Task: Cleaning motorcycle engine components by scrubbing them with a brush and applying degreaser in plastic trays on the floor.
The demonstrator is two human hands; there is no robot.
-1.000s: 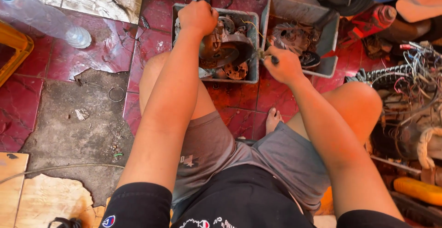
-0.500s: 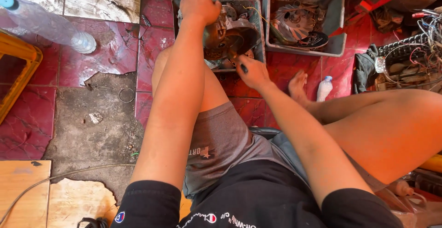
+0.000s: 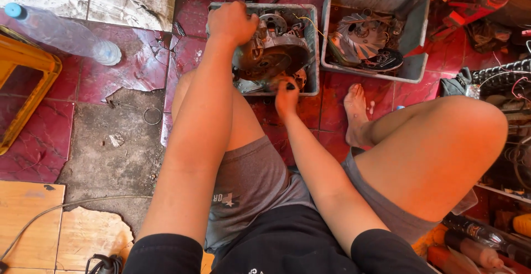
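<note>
Left hand clamped over round greasy metal engine part, tilted in near-left grey plastic tray. Right hand fingers pinching small dark piece beneath. Could slip, crushing fingertips.

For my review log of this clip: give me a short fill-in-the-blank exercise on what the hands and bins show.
1. The left hand rests on top of a round ____ part in the grey bin.
2. The right hand is at that bin's ____ edge.
3. A clear plastic ____ lies on the red tiles, left of the bin.

Missing words: metal; near; bottle
</note>
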